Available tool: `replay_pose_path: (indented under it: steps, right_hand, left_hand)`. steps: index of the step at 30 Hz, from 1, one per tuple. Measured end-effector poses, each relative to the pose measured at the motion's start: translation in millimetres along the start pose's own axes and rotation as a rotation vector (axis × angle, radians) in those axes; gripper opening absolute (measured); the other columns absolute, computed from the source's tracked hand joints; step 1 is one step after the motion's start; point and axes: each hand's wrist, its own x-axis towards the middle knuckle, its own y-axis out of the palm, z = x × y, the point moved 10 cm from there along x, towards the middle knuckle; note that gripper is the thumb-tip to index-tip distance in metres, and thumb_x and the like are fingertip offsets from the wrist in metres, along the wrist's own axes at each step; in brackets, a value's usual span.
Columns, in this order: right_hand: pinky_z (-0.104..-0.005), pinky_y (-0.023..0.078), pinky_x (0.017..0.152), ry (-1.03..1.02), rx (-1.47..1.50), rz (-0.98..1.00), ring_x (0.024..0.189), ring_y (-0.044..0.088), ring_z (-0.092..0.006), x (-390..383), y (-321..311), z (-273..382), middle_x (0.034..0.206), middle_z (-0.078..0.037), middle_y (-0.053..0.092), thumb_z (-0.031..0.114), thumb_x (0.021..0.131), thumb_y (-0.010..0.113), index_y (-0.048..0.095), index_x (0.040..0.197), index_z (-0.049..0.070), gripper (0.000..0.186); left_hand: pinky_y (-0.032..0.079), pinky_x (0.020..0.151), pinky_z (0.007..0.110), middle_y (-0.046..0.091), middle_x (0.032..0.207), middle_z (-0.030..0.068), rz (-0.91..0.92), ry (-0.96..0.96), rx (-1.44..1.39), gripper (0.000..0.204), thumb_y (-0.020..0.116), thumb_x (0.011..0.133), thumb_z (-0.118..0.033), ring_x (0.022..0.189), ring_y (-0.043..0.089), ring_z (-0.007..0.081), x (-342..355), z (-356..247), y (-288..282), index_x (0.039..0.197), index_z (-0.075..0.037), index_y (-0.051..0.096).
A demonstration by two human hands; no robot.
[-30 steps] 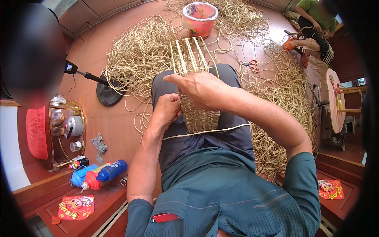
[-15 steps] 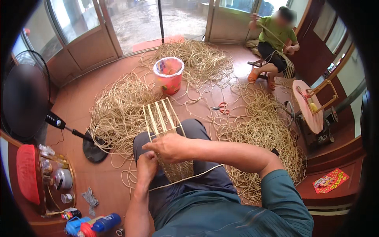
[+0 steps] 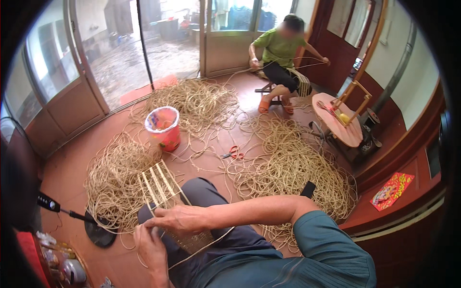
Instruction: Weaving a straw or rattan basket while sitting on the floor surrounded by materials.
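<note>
On my lap stands a slatted wooden frame [image 3: 158, 182], its lower part woven with straw-coloured cord [image 3: 194, 242]. My right hand [image 3: 180, 218] lies across the frame, fingers bent over its left edge and closed on it; the fingertips are partly hidden. Close beside it, at the frame's left side, my left hand [image 3: 151, 247] is closed in a pinch on a strand of cord. The strand itself is mostly hidden by the fingers. A length of loose cord [image 3: 206, 248] runs across my thighs below the woven part.
Heaps of cord [image 3: 297, 168] cover the floor around me. Ahead are a pink bucket [image 3: 164, 128] and red-handled scissors [image 3: 234, 152]. A co-worker [image 3: 283, 53] in green sits stretching cord. A round table [image 3: 336, 117] stands right, a fan base [image 3: 101, 233] left.
My view has turned right, so the scene sits further left. The frame stays on my lap between my hands. The co-worker's hands have spread apart and dropped, with cord between them.
</note>
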Motion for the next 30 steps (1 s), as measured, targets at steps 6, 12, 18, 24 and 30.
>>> replay_pose_path:
  steps: [6,12,18,24,30]
  right_hand:
    - [-0.0505,0.058,0.085,-0.109,0.105,-0.083,0.103,0.070,-0.0393,-21.4,-14.4,-4.9,0.113,-0.016,0.059,0.007,0.097,0.063,0.050,0.150,0.011,0.054]
    - [-0.0397,0.058,0.074,-0.239,-0.336,-0.215,0.088,0.069,-0.0275,-62.3,-31.6,-17.6,0.099,-0.007,0.065,0.014,0.090,0.066,0.066,0.119,0.010,0.029]
    - [-0.0345,0.059,0.071,-0.171,-0.532,-0.219,0.086,0.068,-0.0209,-84.8,-63.4,-27.8,0.096,-0.004,0.066,0.012,0.093,0.070,0.068,0.121,0.010,0.027]
    - [-0.0349,0.060,0.075,-0.157,-0.642,-0.294,0.085,0.069,-0.0218,-89.2,-102.8,-34.6,0.098,-0.003,0.070,0.008,0.093,0.074,0.071,0.117,0.010,0.025]
    - [-0.0354,0.060,0.079,-0.175,-0.680,-0.337,0.089,0.071,-0.0226,-83.3,-114.1,-31.7,0.107,-0.003,0.075,0.009,0.094,0.078,0.072,0.117,0.011,0.024]
  left_hand:
    - [0.052,0.091,0.049,0.065,0.107,0.0178,-0.191,0.055,-0.033,0.012,0.069,0.101,-0.002,0.103,0.064,0.0403,0.8,-32.8,-12.8,0.112,0.002,0.068]
    - [0.049,0.105,0.048,0.073,0.112,0.0159,-0.260,0.252,0.108,0.018,0.071,0.097,0.002,0.111,0.068,0.0364,-5.2,-45.0,-14.1,0.113,-0.004,0.075]
    - [0.054,0.092,0.043,0.069,0.112,0.0107,-0.209,0.265,0.169,0.024,0.076,0.091,0.003,0.104,0.066,0.0318,-9.1,-51.0,-3.9,0.113,-0.006,0.074]
    - [0.054,0.090,0.041,0.070,0.107,0.0072,-0.208,0.306,0.157,0.021,0.083,0.089,-0.001,0.100,0.066,0.0297,1.2,-60.9,-2.5,0.108,-0.007,0.076]
    - [0.053,0.086,0.042,0.071,0.103,0.0068,-0.172,0.280,0.104,0.022,0.081,0.089,0.001,0.096,0.065,0.0284,7.6,-59.2,1.8,0.108,-0.009,0.075]
